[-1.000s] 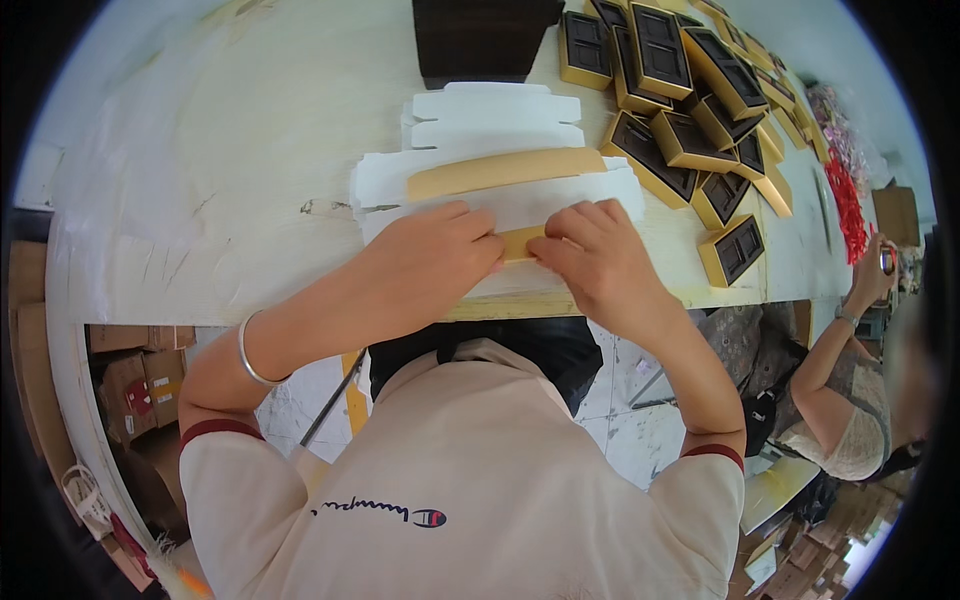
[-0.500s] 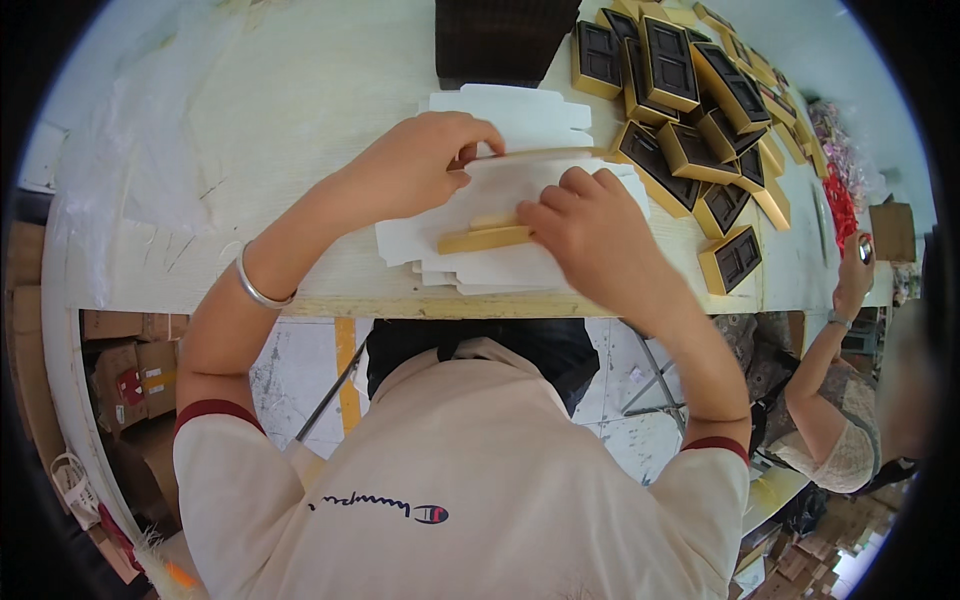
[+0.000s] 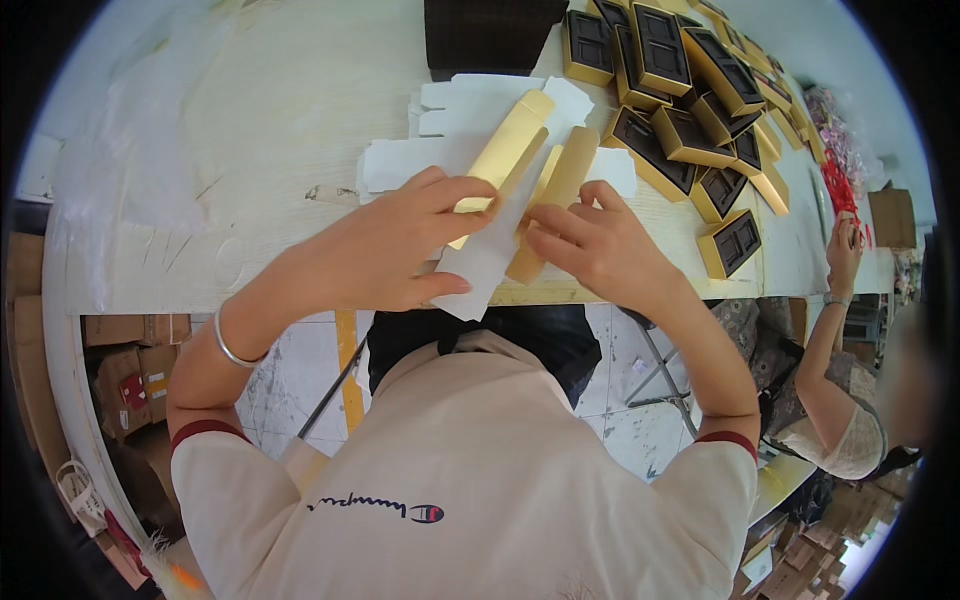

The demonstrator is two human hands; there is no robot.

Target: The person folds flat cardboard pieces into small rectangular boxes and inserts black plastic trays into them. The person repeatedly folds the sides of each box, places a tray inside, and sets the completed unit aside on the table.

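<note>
A gold cardboard box blank (image 3: 507, 150), white on its inner face, lies slantwise in front of me with its two long sides folded up. My left hand (image 3: 425, 235) has its fingers hooked over the left gold side, the thumb spread lower down by the white face. At the right side, my right hand (image 3: 605, 245) pinches the raised flap with curled fingers. Under the blank is a stack of flat white cardboard blanks (image 3: 395, 165) with notched ends. Part of the folded blank is hidden behind my fingers.
A dark brown block-like stack (image 3: 490, 38) stands at the far edge of the blanks. Gold boxes with black compartment inserts (image 3: 690, 135) are heaped at the right, one lone box (image 3: 730, 245) nearer me. Another person's hand (image 3: 845, 255) is by red material at far right.
The gold blank has turned from lying crosswise to slanting away from me, its sides standing higher. My left hand has come nearer; my right hand has shifted slightly toward me.
</note>
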